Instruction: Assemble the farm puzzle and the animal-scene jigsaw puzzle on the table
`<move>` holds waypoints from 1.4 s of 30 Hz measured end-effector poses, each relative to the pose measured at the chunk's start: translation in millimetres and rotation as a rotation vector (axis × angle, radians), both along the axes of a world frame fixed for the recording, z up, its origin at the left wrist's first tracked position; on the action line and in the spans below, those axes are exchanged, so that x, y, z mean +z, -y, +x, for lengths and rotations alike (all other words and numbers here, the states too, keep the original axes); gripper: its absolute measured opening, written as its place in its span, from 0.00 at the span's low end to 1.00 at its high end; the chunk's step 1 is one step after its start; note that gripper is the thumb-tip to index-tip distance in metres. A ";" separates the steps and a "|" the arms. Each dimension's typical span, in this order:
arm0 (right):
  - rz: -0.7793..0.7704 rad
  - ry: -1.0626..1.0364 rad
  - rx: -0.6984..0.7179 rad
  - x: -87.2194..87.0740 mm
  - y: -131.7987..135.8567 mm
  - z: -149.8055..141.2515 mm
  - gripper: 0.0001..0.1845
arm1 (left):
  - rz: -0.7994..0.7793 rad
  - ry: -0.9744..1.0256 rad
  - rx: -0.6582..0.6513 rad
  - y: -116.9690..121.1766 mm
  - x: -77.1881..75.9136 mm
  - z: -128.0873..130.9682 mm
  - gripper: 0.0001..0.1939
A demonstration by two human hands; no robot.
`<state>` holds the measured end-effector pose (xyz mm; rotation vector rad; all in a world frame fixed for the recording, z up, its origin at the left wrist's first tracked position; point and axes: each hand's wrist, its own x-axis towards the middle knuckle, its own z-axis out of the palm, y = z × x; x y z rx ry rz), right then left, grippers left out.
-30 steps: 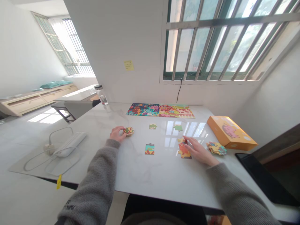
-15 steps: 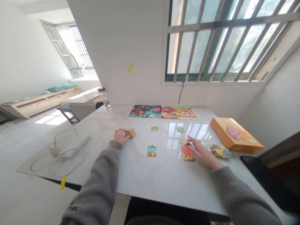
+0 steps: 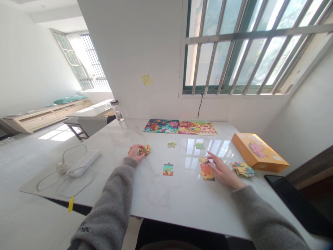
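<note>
My left hand (image 3: pixel 135 152) is closed round a small stack of puzzle pieces (image 3: pixel 145 149) resting on the white marble table (image 3: pixel 169 194). My right hand (image 3: pixel 222 170) lies flat with its fingers stretched out, touching the right edge of an orange joined puzzle section (image 3: pixel 206 169). A single teal and orange piece (image 3: pixel 168 169) lies between my hands. Two green pieces (image 3: pixel 171 144) (image 3: pixel 199 146) lie farther back. Two finished puzzles (image 3: pixel 179 127) lie side by side at the table's far edge.
An orange puzzle box (image 3: pixel 258 152) sits at the right, with a heap of loose pieces (image 3: pixel 242 169) in front of it. A white power strip with cable (image 3: pixel 82 163) lies at the left. A glass bottle (image 3: pixel 118 113) stands at the back left corner.
Both hands stay where they were on their pieces. The view has shifted a little, so everything sits slightly lower and to the right in the picture.
</note>
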<state>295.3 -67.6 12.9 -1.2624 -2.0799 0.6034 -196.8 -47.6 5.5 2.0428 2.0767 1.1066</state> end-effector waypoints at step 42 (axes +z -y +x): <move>-0.046 -0.315 0.107 9.0 0.2 -105.7 0.14 | 0.286 -0.113 -0.792 25.7 -2.2 161.4 0.23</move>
